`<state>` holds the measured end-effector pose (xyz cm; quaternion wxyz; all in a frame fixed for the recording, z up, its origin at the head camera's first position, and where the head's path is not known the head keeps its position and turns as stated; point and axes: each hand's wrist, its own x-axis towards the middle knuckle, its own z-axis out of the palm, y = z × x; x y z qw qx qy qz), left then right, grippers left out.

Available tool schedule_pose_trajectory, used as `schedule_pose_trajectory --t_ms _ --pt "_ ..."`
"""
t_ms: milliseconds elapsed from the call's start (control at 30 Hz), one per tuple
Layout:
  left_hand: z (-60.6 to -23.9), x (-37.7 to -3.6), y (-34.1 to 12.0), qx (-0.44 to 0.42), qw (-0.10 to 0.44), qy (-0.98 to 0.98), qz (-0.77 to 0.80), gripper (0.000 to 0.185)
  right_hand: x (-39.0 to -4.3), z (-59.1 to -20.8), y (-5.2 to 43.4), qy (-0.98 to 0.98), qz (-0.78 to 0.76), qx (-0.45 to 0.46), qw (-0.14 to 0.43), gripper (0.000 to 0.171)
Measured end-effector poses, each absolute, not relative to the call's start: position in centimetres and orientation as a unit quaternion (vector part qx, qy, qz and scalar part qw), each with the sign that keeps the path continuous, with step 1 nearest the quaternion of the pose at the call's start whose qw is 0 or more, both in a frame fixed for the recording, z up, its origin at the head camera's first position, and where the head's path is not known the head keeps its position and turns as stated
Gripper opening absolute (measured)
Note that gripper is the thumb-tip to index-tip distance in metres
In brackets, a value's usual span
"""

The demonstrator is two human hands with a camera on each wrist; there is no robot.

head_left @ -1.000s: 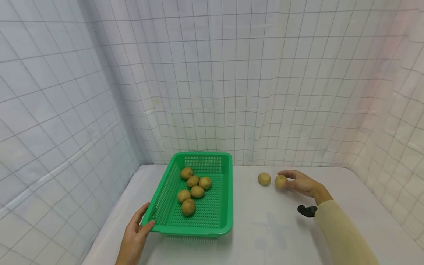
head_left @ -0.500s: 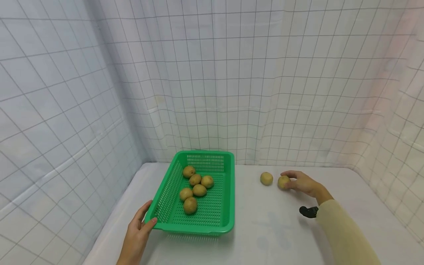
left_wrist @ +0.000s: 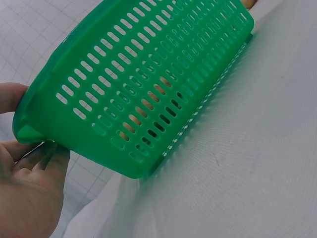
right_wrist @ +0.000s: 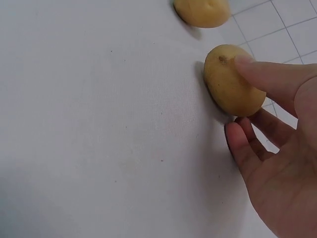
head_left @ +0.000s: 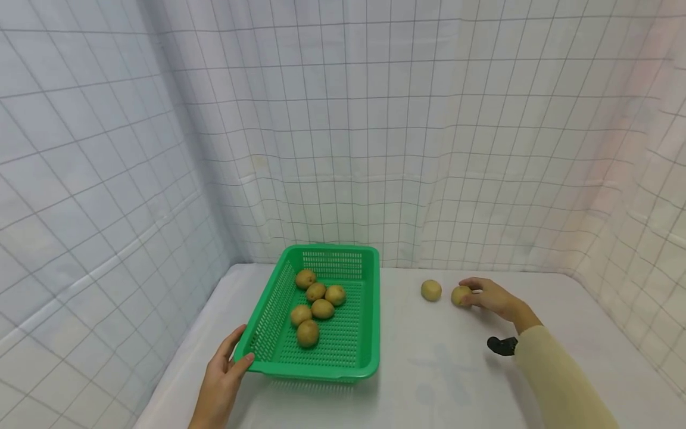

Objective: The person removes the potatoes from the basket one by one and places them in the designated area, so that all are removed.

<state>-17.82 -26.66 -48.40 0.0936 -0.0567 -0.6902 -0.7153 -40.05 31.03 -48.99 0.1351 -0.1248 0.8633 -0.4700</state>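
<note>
A green plastic basket (head_left: 370,322) stands on the left of the table with several potatoes (head_left: 322,308) in it. My left hand (head_left: 220,378) grips its near left corner, thumb over the rim. In the left wrist view, fingers curl under the lip of that corner. Over on the right, my right hand (head_left: 493,298) pinches a potato (right_wrist: 228,84) between thumb and fingers, low over the white tabletop. Just left of it lies another potato (head_left: 431,290), which also shows at the top edge of the right wrist view.
White cloth (head_left: 402,369) covers the table. White curtains with a grid pattern (head_left: 343,131) close in the back and both sides. A black device (head_left: 502,346) sticks out from the right wrist by the pale yellow sleeve (head_left: 557,375).
My right hand has shifted slightly right with its potato, widening the gap to the other potato. The left hand keeps its grip on the basket. The head view has turned slightly.
</note>
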Motion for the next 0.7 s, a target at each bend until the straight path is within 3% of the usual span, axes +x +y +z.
schedule_pose_trajectory --t_ms 700 --pt "-48.65 -17.92 -26.76 -0.06 0.09 -0.688 -0.717 0.067 -39.81 -49.39 31.74 0.827 -0.54 -0.112 0.114 0.073"
